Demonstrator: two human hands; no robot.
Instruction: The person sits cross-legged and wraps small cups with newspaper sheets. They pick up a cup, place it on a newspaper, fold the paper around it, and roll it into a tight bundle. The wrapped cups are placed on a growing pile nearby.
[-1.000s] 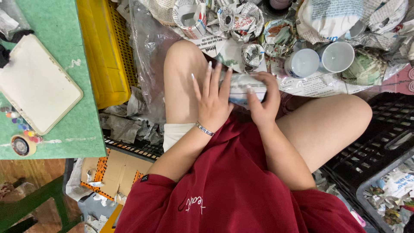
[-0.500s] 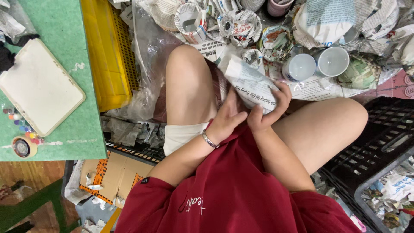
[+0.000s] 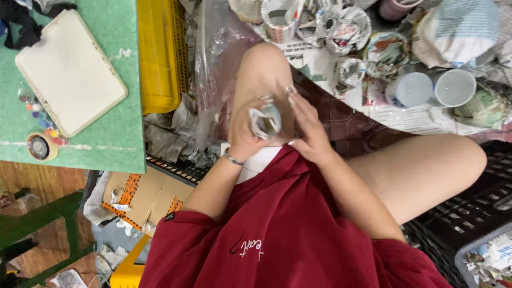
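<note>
A sheet of newspaper (image 3: 265,120) is rolled into a tight tube, seen end-on above my lap. My left hand (image 3: 246,133) is wrapped around the roll, a silver bracelet on its wrist. My right hand (image 3: 308,128) presses against the roll's right side, fingers stretched upward. Both hands sit over my bare left thigh, just above the hem of my red shirt (image 3: 288,229).
Several newspaper-covered cups (image 3: 341,24) and two white cups (image 3: 432,88) lie on printed sheets ahead. A yellow crate (image 3: 160,53) stands left, beside a green table (image 3: 106,133) with a white tray (image 3: 69,72) and a tape roll (image 3: 40,146). A black crate (image 3: 469,208) sits right.
The flat newspaper sheet that lay under my hands was lifted, then rolled into a tube. My left hand, earlier spread open, has closed around it, and both hands moved toward my body.
</note>
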